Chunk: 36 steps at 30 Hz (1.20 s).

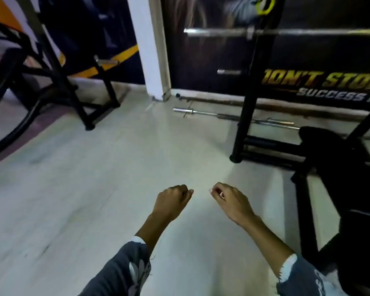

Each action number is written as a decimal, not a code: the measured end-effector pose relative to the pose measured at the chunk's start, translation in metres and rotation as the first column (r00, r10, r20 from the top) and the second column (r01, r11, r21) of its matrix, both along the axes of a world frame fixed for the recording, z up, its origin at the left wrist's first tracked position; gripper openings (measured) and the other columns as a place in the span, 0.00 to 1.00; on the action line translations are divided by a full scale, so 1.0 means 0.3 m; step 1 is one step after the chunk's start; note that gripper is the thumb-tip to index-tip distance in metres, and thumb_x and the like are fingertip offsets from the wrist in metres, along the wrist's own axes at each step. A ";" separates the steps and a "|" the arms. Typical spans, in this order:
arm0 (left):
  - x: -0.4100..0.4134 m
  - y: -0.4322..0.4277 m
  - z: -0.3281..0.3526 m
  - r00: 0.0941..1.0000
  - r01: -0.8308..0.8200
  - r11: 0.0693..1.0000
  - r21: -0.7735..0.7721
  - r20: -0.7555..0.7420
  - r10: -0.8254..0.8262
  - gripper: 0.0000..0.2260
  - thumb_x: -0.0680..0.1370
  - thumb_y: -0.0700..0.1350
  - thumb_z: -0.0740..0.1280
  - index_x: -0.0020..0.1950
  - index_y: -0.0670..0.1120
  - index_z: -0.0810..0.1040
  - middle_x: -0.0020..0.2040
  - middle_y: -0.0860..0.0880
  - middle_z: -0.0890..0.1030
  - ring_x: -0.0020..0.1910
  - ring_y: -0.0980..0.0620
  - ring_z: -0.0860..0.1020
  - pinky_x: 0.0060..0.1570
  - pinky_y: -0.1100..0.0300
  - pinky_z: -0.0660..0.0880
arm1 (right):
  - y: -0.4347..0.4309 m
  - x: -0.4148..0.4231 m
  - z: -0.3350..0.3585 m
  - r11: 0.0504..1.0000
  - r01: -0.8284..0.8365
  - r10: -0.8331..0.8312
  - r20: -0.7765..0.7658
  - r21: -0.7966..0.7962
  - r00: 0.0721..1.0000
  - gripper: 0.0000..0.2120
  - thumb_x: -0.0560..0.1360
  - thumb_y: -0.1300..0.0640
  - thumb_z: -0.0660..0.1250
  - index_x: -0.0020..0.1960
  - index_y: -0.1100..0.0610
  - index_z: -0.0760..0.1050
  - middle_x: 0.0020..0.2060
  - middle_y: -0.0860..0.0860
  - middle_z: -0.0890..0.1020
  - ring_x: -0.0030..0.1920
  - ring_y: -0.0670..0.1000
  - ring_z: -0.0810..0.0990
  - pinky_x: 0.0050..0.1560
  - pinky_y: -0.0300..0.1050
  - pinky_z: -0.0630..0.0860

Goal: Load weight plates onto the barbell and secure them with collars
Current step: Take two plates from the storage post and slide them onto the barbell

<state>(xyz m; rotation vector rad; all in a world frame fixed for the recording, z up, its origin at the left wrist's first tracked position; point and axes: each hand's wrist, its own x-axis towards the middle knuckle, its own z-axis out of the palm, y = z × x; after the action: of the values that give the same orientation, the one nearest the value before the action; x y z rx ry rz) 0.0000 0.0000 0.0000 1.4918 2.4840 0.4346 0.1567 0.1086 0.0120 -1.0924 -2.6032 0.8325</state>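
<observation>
Head view: your left hand [172,201] and right hand [229,201] hover over the floor [94,189], fingers curled, holding nothing. The barbell [222,32] rests well ahead, up-right, its axis running left-right with a bare end; your right hand is nearer.

Head-height view, down toward floor [94,189]

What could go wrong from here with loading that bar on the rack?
1. A spare bar lies on the floor beside the rack, under the barbell end; someone carrying a plate there might trip on it.
2. The barbell end is bare; loading one side heavily first could tip it.
3. The left hand and right hand hold nothing, and no collars show; skipping them risks sliding plates.
</observation>
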 end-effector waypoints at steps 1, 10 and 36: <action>-0.014 -0.027 -0.036 1.000 -0.016 1.000 -0.018 0.014 0.016 0.16 0.80 0.55 0.56 0.40 0.45 0.71 0.38 0.46 0.79 0.38 0.44 0.76 0.36 0.58 0.67 | -0.015 -0.030 -0.039 0.999 -0.019 0.020 0.022 -0.040 1.000 0.13 0.79 0.47 0.56 0.49 0.55 0.74 0.46 0.50 0.82 0.44 0.51 0.78 0.40 0.42 0.70; -0.444 -0.066 -0.241 0.984 -0.135 0.989 -0.055 0.108 0.141 0.16 0.81 0.56 0.56 0.45 0.46 0.75 0.44 0.48 0.81 0.41 0.46 0.78 0.39 0.57 0.70 | -0.019 -0.538 -0.266 0.973 -0.158 0.180 0.121 -0.169 0.976 0.15 0.80 0.47 0.56 0.51 0.57 0.74 0.47 0.53 0.83 0.46 0.53 0.80 0.40 0.42 0.70; -2.376 1.082 -0.186 0.985 -0.010 0.995 -0.096 0.173 0.026 0.16 0.81 0.55 0.56 0.48 0.46 0.75 0.46 0.48 0.81 0.45 0.46 0.78 0.42 0.56 0.71 | 1.042 -2.393 -0.228 0.969 0.099 -0.065 0.155 -0.227 0.986 0.13 0.79 0.47 0.57 0.47 0.54 0.74 0.44 0.49 0.81 0.46 0.53 0.79 0.41 0.43 0.70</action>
<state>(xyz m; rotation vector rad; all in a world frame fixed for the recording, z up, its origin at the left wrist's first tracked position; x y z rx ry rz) -0.7129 0.3246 -0.0557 1.3358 2.3498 0.4247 -0.5611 0.4212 -0.0563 -1.3622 -2.6037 1.1015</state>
